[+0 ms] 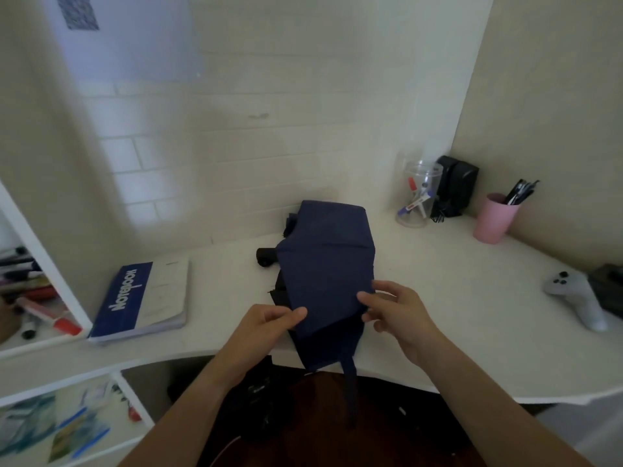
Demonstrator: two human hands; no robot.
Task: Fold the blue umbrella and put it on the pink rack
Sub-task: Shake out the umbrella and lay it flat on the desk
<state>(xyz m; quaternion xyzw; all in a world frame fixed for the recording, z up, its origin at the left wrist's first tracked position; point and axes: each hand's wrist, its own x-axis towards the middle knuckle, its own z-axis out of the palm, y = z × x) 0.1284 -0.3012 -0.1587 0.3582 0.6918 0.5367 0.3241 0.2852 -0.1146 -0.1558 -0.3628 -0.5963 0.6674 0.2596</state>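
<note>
The blue umbrella [325, 264] lies collapsed on the white desk [438, 298], its dark fabric spread in flat panels that run from the far wall toward the near edge, with its black handle [266, 257] sticking out on the left side and a narrow strap [349, 382] hanging down over the desk's near edge. Both hands meet at the near end of the fabric. The left hand [266, 326] pinches the near left corner of a panel between thumb and curled fingers. The right hand [396, 310] grips the near right edge, thumb on top and fingers curled beneath. A notebook [145, 298] lies to the left on the desk, a pink cup [494, 219] of pens stands far right, and a white game controller [576, 298] rests near the right edge.
</note>
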